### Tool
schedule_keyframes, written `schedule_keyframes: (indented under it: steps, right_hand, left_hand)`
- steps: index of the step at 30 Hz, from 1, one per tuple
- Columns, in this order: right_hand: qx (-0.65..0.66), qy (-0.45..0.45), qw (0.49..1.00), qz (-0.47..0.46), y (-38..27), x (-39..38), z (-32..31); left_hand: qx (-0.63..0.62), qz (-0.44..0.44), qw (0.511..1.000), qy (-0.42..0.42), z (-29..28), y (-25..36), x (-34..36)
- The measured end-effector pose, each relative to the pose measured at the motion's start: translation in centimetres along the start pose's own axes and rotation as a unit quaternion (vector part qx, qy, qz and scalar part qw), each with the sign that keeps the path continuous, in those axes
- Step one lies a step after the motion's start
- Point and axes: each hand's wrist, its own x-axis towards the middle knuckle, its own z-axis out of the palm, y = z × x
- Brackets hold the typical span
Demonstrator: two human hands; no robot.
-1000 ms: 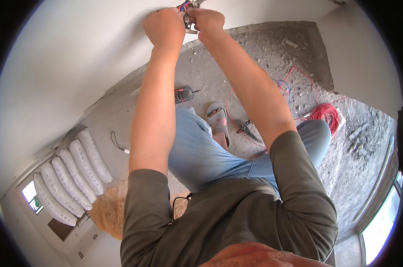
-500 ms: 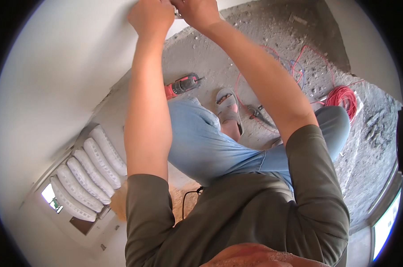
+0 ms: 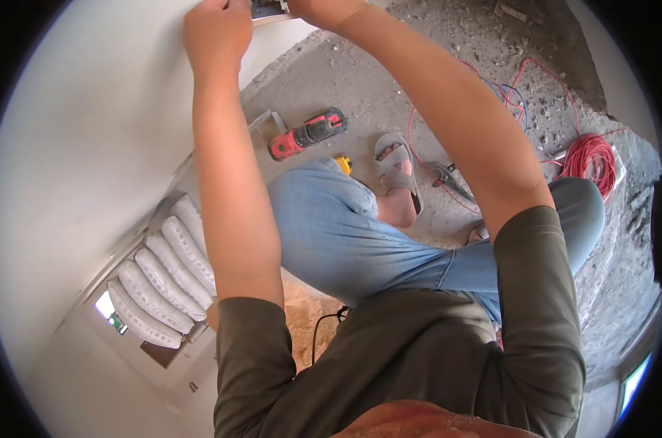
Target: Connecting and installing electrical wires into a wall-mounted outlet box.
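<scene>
Both my arms reach up to the white wall at the top edge of the picture. Set in the wall there is a dark recessed box (image 3: 267, 9) with a pale lower edge and small light parts inside, partly cut off by the frame. My left hand (image 3: 217, 35) is at the box's left side with fingers curled, their tips out of the picture. My right hand (image 3: 325, 10) is at its right side, fingers bent in beside a small whitish part. What either hand pinches is hidden.
A red-and-black cordless drill (image 3: 307, 134) lies on the rough floor near my knee, with a yellow object (image 3: 343, 164) beside it. Pliers-like tool (image 3: 448, 179), coiled red wire (image 3: 591, 165) and loose rubble (image 3: 426, 33) lie rightward. White sacks (image 3: 163, 277) are stacked at left.
My hands have moved left and apart, uncovering the box between them. The view has shifted, so the whole drill and the yellow object now show.
</scene>
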Motion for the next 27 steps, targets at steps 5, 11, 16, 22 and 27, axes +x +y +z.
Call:
schedule_keyframes:
  steps: [5, 11, 16, 22, 27]
  right_hand:
    - [-0.035, -0.07, 0.997, 0.018, -0.3, 1.4, -0.8]
    - [-0.058, -0.102, 0.992, 0.037, -0.7, 2.0, -1.6]
    - [-0.08, -0.096, 0.992, 0.034, -1.1, 2.2, -1.8]
    - [-0.091, -0.087, 0.991, 0.037, -0.9, 2.9, -1.3]
    - [-0.032, -0.035, 0.999, 0.012, 1.5, 1.6, -1.9]
  left_hand:
    - [0.035, 0.042, 0.999, 0.003, 0.7, 0.7, 0.3]
    - [0.098, 0.061, 0.991, 0.063, 1.7, 0.6, 0.9]
    - [0.245, 0.065, 0.963, 0.093, 2.4, 0.8, 1.1]
    - [0.201, 0.014, 0.975, 0.092, 3.0, 1.9, 1.7]
    - [0.208, 0.02, 0.97, 0.123, 3.5, 2.1, 1.7]
